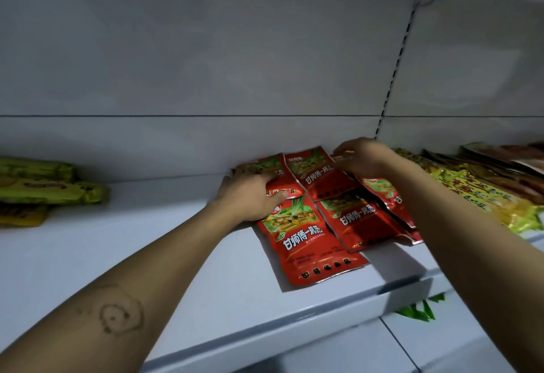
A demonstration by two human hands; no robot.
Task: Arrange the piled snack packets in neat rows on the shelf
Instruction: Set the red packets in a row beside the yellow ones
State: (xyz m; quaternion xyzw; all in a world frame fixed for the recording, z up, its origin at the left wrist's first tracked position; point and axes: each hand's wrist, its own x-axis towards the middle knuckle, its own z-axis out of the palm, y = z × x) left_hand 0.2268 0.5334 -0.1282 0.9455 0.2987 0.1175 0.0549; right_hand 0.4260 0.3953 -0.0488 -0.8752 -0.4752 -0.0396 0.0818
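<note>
Several red snack packets lie flat on the white shelf [147,249]. One packet [309,243] sits nearest the front edge, another [357,219] beside it on the right. My left hand [250,193] rests on the rear left packet [275,172], fingers over its top and thumb on its lower edge. Behind, my right hand [365,157] reaches over the rear right of the group, fingers curled on a packet edge [343,158]. A rear middle packet [318,175] lies between the hands. More red packets [388,196] overlap under my right forearm.
Green-yellow packets [50,187] lie piled at the shelf's far left. Yellow packets [477,193] and brown ones [515,160] fill the adjoining shelf on the right. A slotted upright [394,78] divides the back panels. Green packets [418,311] show below.
</note>
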